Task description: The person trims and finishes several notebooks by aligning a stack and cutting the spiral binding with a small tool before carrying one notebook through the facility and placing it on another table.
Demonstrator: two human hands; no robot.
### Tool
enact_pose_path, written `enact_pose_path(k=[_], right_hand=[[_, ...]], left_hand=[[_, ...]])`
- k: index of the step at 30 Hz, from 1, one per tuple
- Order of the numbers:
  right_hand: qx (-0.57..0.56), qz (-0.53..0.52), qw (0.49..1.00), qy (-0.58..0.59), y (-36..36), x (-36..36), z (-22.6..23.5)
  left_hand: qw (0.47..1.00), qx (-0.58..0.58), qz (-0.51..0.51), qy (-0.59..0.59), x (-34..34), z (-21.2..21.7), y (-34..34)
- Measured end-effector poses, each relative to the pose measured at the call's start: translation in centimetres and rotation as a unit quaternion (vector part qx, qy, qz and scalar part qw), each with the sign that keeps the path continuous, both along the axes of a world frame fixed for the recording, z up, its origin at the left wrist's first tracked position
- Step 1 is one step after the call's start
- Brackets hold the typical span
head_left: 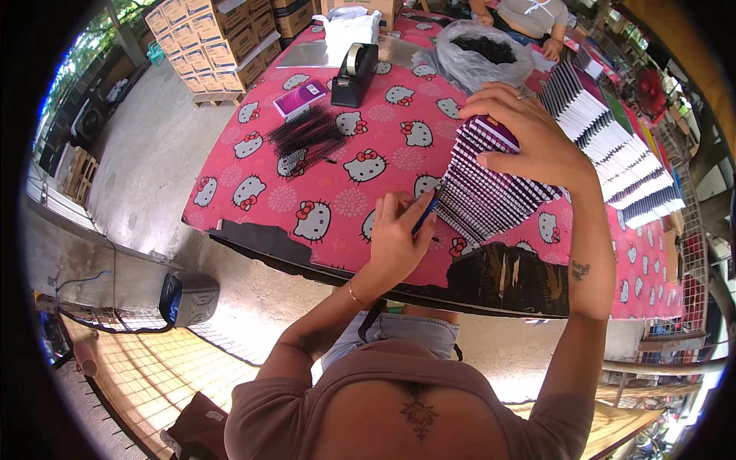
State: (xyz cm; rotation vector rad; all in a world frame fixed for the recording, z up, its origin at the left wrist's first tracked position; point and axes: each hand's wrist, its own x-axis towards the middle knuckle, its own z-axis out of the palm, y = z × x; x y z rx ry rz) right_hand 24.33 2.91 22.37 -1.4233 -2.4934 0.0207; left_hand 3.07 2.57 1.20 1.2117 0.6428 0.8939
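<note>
A leaning stack of spiral-bound notebooks with purple covers rests on the pink table, its black coil edges toward me. My right hand is closed over the upper end of the stack, thumb on the near side and fingers across the top. At the stack's lower left edge, my left hand is closed around a small blue-handled tool. The tool's tip meets the coil ends; its exact kind is hidden by my fingers. To the left lie loose black plastic binding coils and a purple-and-white notebook.
A black tape dispenser stands beyond the coils. Farther back is a clear plastic bag of black coils, near another person. Long rows of notebooks line the right side. Torn black patches mark the table's front edge.
</note>
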Motion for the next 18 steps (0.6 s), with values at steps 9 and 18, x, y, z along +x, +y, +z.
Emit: enact_pose_path(k=[9, 18], right_hand=[[0.013, 0.003, 1.000, -0.003, 0.1, 0.4, -0.5], [-0.010, -0.004, 1.000, 0.008, 0.0, 0.2, -0.1]], left_hand=[[0.992, -0.122, -0.021, -0.023, -0.2, 0.3, 0.1], [0.988, -0.147, -0.024, -0.031, -0.3, 0.7, -0.2]])
